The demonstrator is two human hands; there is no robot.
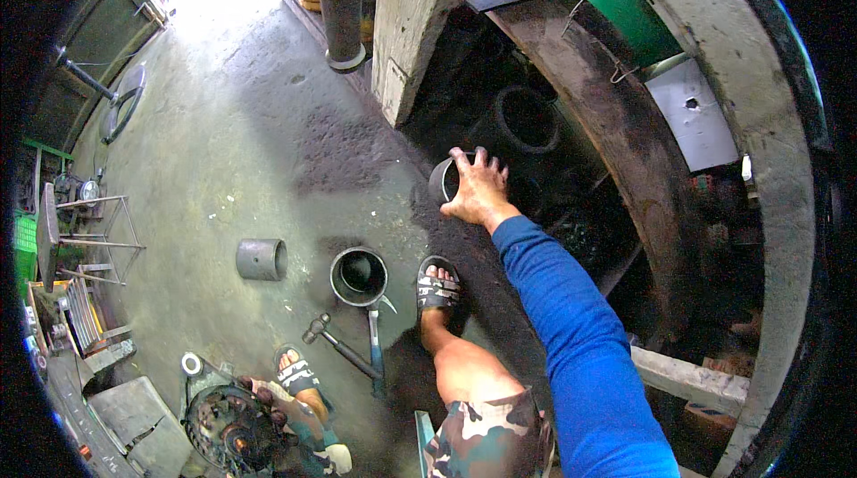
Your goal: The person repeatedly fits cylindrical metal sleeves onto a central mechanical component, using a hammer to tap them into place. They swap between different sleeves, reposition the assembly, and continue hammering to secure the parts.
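Note:
My right hand (483, 188), in a blue sleeve, reaches forward and right, its fingers curved over a short grey metal cylinder (436, 182) with one open end showing. The hand partly hides the cylinder. My left hand is out of the picture. On the concrete floor before me lies a similar short cylinder (257, 259) on its side. A round metal container (336, 287) stands between it and my right foot, its inside dark. Below the container rest a ball-peen hammer (344, 349) and a second tool with a blue handle (376, 362), its curved claw beside the rim.
A wider dark pipe (528, 119) lies in the shadowed recess at right, bounded by a curved rusty beam (616, 130). A wooden post (420, 27) rises ahead. A grimy round machine part (234, 429) sits lower left. A metal-framed stool (89, 219) stands along the left side.

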